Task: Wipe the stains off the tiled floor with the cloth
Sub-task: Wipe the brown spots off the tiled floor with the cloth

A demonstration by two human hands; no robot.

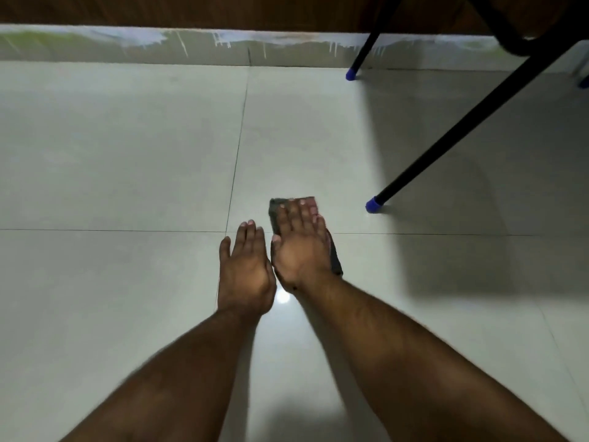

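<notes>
A dark folded cloth (335, 261) lies on the pale tiled floor (127, 154) near the middle of the view. My right hand (301, 247) presses flat on it with straight fingers, and only the cloth's far end and right edge show around the hand. Just to its left, my left hand (245, 269) rests flat on the bare tile, fingers straight, holding nothing. No stain stands out on the glossy tiles near the hands.
A black chair leg with a blue cap (374, 205) stands on the floor close to the right of the cloth. Another capped leg (350, 74) stands farther back by the paint-dripped skirting (191, 43). Grout lines cross near the left hand.
</notes>
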